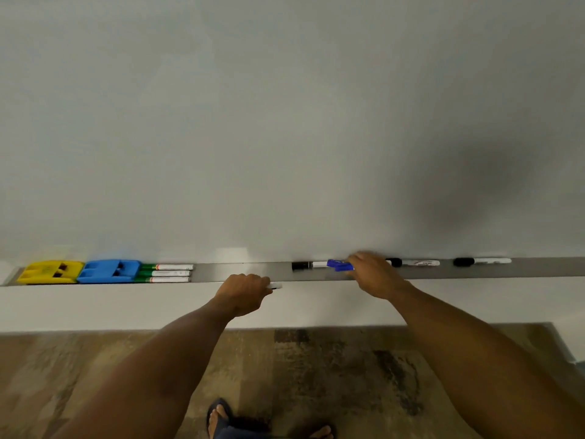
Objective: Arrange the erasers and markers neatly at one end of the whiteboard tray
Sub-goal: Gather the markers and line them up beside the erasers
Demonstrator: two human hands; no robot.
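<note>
Whiteboard tray [240,271] seen from above, running along the lower edge of the whiteboard [285,122]. At the tray's left end sit a yellow eraser [49,272] and, touching its right side, a blue eraser [109,270]; just beside that lie three green markers [164,273], parallel and stacked front to back. The left hand [245,293] is curled closed around a white marker [275,286], held at the tray's front edge, only its tip showing. The right hand [373,274] rests over the tray's middle, fingers pinched on a blue-capped marker [339,265]. Behind that cap lies a black-capped marker [308,265]. Toward the right end, well apart from the left group, lie two more black-capped markers [414,263] [481,261]. Below are a wooden floor [95,375] and a sandalled foot [218,416].
</note>
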